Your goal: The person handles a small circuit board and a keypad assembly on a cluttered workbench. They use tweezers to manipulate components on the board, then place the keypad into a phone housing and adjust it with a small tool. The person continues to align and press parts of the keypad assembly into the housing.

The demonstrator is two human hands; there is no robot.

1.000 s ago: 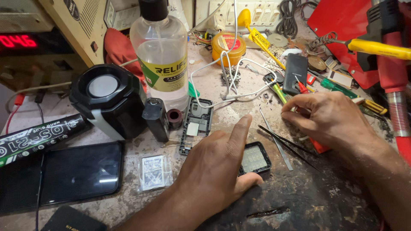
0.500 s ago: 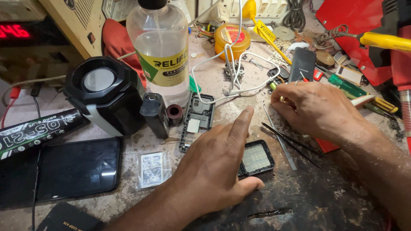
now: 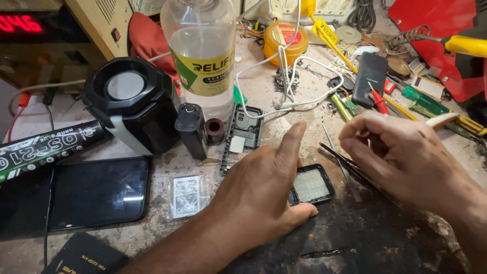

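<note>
1. Cluttered and stained, the repair bench (image 3: 284, 127) is crowded with tools, wires and phone parts.
2. At its near edge the left hand (image 3: 258, 195) lies flat and open, gripping nothing, forefinger stretched forward, its thumb side pressed against the small keypad frame (image 3: 311, 184).
3. That black-rimmed frame lies flat on the dark patch of bench, between the two hands; it looks thin, light, brittle plastic that would slide easily, so it is best pinned by its rim or lifted by the edges, not the pale middle.
4. The right hand (image 3: 406, 157) is curled shut just beside it, pinching black tweezers (image 3: 339, 156) whose tips point left, close above the frame's far corner; I cannot tell whether they touch it.
5. Just beyond the left forefinger lies an open phone housing (image 3: 243, 136), with white wires (image 3: 284, 76) looping over its top.
6. Farther out stand a clear bottle of liquid (image 3: 202, 56), a black speaker (image 3: 129, 101) and a yellow tin (image 3: 285, 40).
7. To the left lie a dark tablet (image 3: 96, 190) and a small sealed packet (image 3: 186, 195).
</note>
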